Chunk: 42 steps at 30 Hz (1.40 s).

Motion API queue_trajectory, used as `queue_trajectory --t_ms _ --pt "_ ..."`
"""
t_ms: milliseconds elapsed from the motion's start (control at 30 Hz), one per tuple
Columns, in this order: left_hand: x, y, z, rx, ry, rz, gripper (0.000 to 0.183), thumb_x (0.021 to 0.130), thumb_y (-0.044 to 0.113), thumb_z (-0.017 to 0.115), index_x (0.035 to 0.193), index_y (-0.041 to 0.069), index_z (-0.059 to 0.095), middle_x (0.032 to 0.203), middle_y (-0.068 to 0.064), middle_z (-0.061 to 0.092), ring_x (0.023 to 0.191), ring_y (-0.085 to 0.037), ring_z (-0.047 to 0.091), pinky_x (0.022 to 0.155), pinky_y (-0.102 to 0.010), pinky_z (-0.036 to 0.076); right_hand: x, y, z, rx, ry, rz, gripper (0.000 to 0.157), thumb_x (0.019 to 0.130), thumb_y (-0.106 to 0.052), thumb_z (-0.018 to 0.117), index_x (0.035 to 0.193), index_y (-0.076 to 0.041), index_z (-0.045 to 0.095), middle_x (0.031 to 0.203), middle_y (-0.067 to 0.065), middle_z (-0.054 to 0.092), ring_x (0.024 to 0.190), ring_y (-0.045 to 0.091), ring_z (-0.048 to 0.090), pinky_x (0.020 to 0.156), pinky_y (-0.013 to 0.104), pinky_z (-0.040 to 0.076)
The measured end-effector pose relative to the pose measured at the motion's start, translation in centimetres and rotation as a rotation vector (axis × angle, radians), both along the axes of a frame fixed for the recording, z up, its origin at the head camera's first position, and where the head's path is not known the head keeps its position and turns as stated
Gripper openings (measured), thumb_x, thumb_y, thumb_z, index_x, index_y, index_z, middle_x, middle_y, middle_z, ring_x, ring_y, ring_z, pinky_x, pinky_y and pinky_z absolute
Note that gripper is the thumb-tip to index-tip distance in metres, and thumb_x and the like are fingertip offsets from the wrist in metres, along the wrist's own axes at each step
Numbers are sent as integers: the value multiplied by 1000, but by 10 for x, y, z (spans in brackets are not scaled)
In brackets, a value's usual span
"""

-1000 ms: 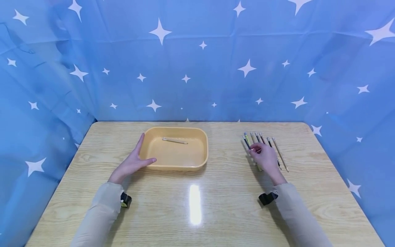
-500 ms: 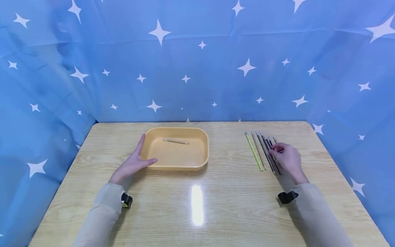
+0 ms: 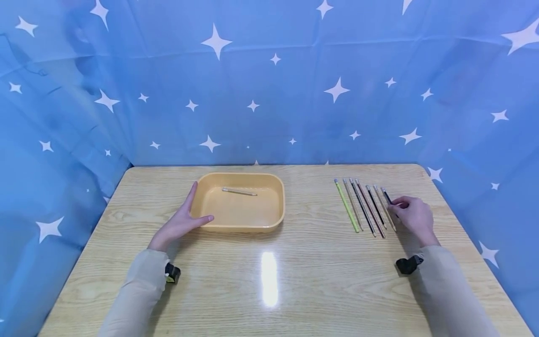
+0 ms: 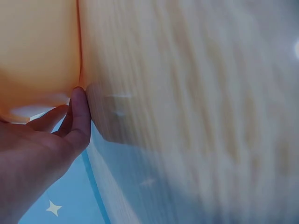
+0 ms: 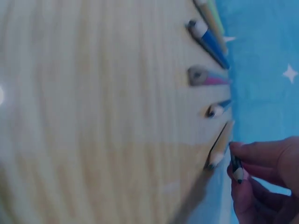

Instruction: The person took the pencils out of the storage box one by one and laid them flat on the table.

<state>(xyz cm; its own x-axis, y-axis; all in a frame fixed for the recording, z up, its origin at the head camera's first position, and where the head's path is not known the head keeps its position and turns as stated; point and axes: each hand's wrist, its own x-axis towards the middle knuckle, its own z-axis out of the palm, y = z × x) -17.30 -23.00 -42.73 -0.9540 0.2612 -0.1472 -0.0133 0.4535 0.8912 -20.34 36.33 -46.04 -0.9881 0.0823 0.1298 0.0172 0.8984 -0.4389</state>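
Observation:
My left hand [image 3: 178, 224] rests against the left end of a shallow orange tray [image 3: 236, 213], fingers stretched along its left side and thumb at the near rim. One short light pencil [image 3: 239, 191] lies inside the tray. On the right, my right hand [image 3: 414, 217] pinches a dark pencil [image 5: 237, 170] between thumb and fingers, at the right end of a row of pencils. A yellow-green pencil [image 3: 347, 206] forms the row's left end. Between them lie several dark and wood-coloured pencils, such as a plain one [image 5: 221, 147] beside my fingertips, spread side by side.
The wooden table [image 3: 210, 281] carries a bright light reflection near its middle. A blue curtain [image 3: 269, 93] with white stars hangs behind its far edge and along both sides. Black wrist cameras sit on both wrists, the right one [image 3: 408, 265] close above the table.
My right hand has moved rightward across the pencils, which now lie spaced apart in a row. The dark pencil it holds is at the right end. The left hand and tray stay put.

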Motion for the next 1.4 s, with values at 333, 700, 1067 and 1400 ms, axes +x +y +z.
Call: queue_trajectory --t_ms 333,700,1067,1400 --pt "0 1 1 -12 17 -7 98 82 23 65 142 18 -12 147 -5 -13 132 -30 -6 102 -55 3 1 5 -5 -44 -33 14 29 84 -27 62 92 0 64 75 12 61 56 16 51 47 29 36" --pt "-10 -10 -28 -32 35 6 103 78 36 68 140 33 -13 146 8 -13 132 -26 -5 102 -55 4 -4 -2 16 -85 -12 29 27 86 -24 57 95 0 63 84 14 62 64 16 56 54 30 39" --pt "-12 -11 -30 -30 44 1 102 77 38 68 141 34 -12 146 9 -12 132 -24 -5 103 -53 5 -5 -42 33 -181 40 166 24 88 -20 55 100 0 62 87 13 59 78 28 56 55 23 44" --pt "-12 -11 -30 -32 39 7 101 77 39 68 139 38 -13 146 8 -13 132 -24 -5 102 -54 4 -11 -90 39 -248 24 283 23 89 -19 55 103 -3 62 91 12 60 80 26 54 59 30 45"
